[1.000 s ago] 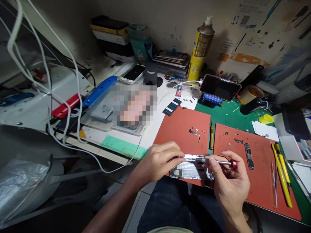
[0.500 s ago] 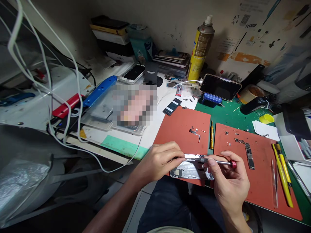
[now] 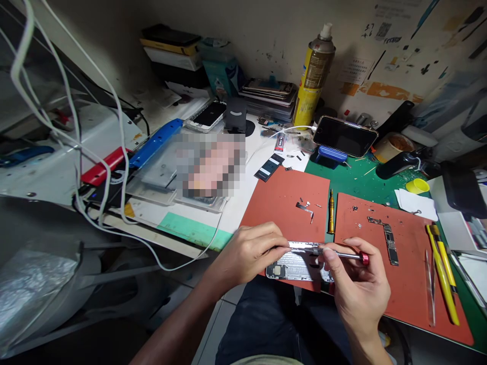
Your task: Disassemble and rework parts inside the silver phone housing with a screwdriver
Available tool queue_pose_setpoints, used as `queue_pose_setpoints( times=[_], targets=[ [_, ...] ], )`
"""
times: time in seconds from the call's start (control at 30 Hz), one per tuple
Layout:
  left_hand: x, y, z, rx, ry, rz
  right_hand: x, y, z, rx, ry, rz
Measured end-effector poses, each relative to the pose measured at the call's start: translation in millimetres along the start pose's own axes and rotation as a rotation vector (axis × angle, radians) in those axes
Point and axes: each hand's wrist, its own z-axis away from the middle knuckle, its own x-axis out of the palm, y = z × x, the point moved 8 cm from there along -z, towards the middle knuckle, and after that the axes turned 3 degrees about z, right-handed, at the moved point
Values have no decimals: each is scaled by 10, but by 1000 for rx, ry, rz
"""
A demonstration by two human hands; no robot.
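Note:
An opened silver phone housing (image 3: 299,266) lies across the near edge of the left red mat (image 3: 289,197). My left hand (image 3: 249,253) grips its left end, fingers closed on the top edge. My right hand (image 3: 357,284) is closed on a slim screwdriver with a red end cap (image 3: 344,255), held almost level. Its tip rests inside the housing near my left fingertips.
A logic board (image 3: 390,243) and small screws lie on the right red mat (image 3: 407,263). A gold screwdriver (image 3: 331,212) sits between the mats. Yellow pry tools (image 3: 443,274) and tweezers lie at the right. A spray can (image 3: 314,76), a propped phone (image 3: 344,136) and white cables (image 3: 76,152) crowd the desk.
Almost nothing has shifted; my right hand and the screwdriver have crept a little to the left, and both hands keep their grip.

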Motion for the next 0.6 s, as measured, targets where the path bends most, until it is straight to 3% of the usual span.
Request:
queue_pose_setpoints(
  times=[0.4, 0.6],
  targets=[
    [-12, -10, -16, -46, -19, -15, -25, 76, -15, 68, -13, -3],
    [-11, 73, -29, 21, -58, -108, -133, 158, -56, 103, 140, -107]
  ],
)
